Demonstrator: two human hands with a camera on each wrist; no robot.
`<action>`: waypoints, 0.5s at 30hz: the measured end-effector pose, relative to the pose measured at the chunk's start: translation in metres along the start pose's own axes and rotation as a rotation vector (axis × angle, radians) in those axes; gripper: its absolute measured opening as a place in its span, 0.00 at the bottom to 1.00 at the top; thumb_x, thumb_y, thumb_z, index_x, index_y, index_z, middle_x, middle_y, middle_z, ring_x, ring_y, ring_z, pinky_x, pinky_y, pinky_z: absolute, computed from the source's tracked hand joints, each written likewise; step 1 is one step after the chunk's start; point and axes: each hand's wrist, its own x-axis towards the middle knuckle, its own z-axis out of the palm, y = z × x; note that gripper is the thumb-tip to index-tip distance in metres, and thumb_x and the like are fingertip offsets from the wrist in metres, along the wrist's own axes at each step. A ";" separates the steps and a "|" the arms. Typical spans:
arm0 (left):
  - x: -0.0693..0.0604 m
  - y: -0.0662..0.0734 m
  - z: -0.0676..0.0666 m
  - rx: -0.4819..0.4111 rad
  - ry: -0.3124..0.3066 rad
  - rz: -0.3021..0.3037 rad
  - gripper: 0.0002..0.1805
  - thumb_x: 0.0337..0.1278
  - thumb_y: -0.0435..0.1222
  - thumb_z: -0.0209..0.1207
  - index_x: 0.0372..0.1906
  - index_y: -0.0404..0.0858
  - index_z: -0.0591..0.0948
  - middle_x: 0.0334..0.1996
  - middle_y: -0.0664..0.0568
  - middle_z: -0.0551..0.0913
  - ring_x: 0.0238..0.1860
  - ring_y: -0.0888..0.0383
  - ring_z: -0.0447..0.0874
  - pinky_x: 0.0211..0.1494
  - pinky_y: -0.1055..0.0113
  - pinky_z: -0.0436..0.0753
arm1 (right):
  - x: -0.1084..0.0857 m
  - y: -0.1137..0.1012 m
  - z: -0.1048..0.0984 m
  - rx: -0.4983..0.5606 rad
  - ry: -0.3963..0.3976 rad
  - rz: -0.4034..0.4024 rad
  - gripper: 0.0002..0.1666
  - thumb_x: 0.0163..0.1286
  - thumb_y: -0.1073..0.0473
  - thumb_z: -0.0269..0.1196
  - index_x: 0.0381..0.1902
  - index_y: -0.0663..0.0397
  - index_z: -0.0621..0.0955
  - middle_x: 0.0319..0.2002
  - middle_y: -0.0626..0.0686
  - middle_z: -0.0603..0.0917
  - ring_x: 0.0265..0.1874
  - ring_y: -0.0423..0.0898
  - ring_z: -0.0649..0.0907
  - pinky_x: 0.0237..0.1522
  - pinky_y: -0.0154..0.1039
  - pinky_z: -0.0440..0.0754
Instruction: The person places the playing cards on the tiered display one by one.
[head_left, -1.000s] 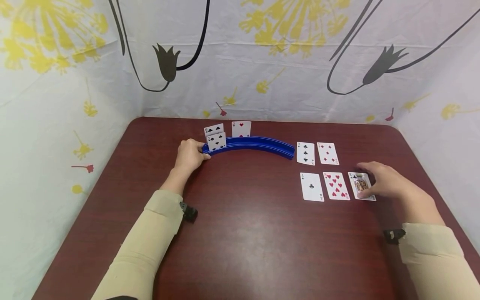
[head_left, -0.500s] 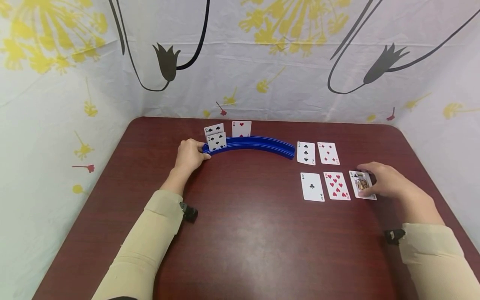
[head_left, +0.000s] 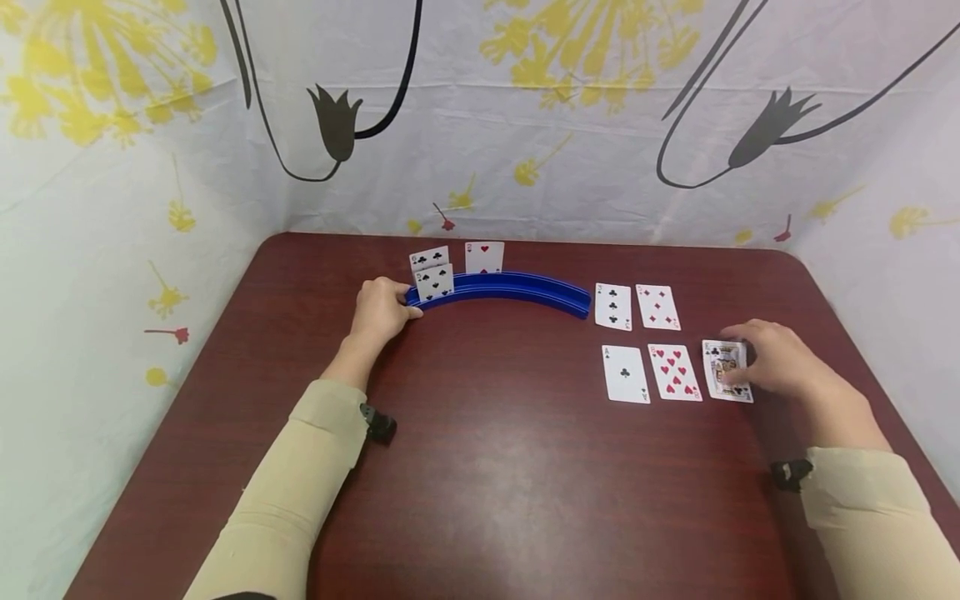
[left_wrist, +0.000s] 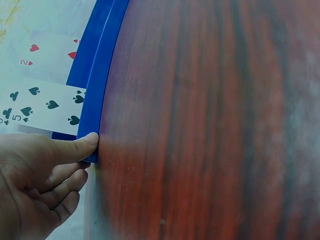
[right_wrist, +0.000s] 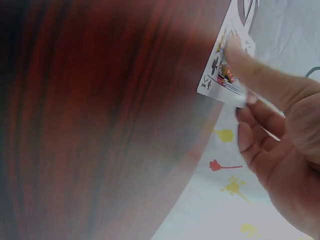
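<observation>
My left hand (head_left: 381,312) pinches the left end of a curved blue card holder (head_left: 517,287), thumb on its near side in the left wrist view. Standing in the holder are a five of spades (left_wrist: 47,107), a clubs card (head_left: 429,257) partly hidden behind it, and a two of hearts (head_left: 484,257). On the right, my right hand (head_left: 780,358) holds a king of clubs (head_left: 718,354), the thumb across its face and the fingers at its edge. In the right wrist view this king of clubs (right_wrist: 220,75) lies between thumb and fingers.
Face up beside the king lie a hearts card (head_left: 675,372) and an ace of clubs (head_left: 626,374). Behind them are a three of clubs (head_left: 613,307) and a diamonds card (head_left: 657,307). Patterned cloth (head_left: 480,192) borders the brown table (head_left: 525,483) on the back and sides.
The king of clubs has turned and shifted slightly under my right hand, whose fingers have moved a little. My left hand and the card holder stay in place.
</observation>
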 end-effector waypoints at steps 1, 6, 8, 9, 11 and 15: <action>0.000 0.000 0.000 0.000 0.000 -0.002 0.27 0.55 0.38 0.74 0.60 0.34 0.84 0.47 0.39 0.88 0.48 0.48 0.86 0.55 0.54 0.83 | 0.000 0.000 0.000 -0.002 0.025 -0.003 0.35 0.43 0.62 0.82 0.48 0.74 0.81 0.44 0.73 0.82 0.46 0.72 0.79 0.49 0.68 0.73; 0.001 0.000 0.000 0.003 0.000 0.001 0.28 0.55 0.38 0.74 0.60 0.34 0.83 0.47 0.39 0.88 0.48 0.48 0.86 0.55 0.54 0.83 | -0.001 0.003 -0.004 -0.020 0.148 -0.039 0.14 0.53 0.69 0.75 0.38 0.67 0.85 0.34 0.63 0.85 0.34 0.61 0.83 0.39 0.61 0.77; 0.001 0.000 -0.001 0.006 -0.003 0.002 0.28 0.55 0.38 0.74 0.60 0.34 0.83 0.47 0.39 0.88 0.48 0.48 0.86 0.55 0.54 0.83 | -0.002 0.005 -0.008 -0.028 0.153 -0.047 0.10 0.56 0.69 0.73 0.36 0.66 0.85 0.31 0.58 0.85 0.30 0.55 0.82 0.36 0.56 0.77; 0.001 0.000 -0.001 0.008 -0.003 0.004 0.28 0.55 0.38 0.74 0.60 0.34 0.83 0.47 0.39 0.88 0.49 0.48 0.86 0.55 0.54 0.83 | -0.002 0.005 -0.011 -0.033 0.151 -0.045 0.08 0.58 0.68 0.73 0.36 0.64 0.86 0.29 0.55 0.85 0.29 0.51 0.82 0.34 0.53 0.78; 0.000 0.000 -0.001 0.013 -0.003 0.008 0.28 0.54 0.38 0.74 0.60 0.33 0.83 0.47 0.39 0.88 0.48 0.48 0.86 0.55 0.53 0.83 | -0.002 0.005 -0.017 -0.039 0.131 -0.034 0.06 0.60 0.67 0.72 0.35 0.62 0.86 0.28 0.51 0.85 0.27 0.44 0.79 0.33 0.49 0.77; 0.000 0.000 -0.002 0.012 0.004 0.015 0.28 0.53 0.38 0.75 0.60 0.33 0.83 0.46 0.39 0.88 0.48 0.48 0.87 0.56 0.53 0.83 | -0.003 0.003 -0.027 -0.028 0.141 -0.009 0.03 0.62 0.65 0.72 0.33 0.59 0.87 0.26 0.47 0.86 0.25 0.34 0.76 0.30 0.39 0.76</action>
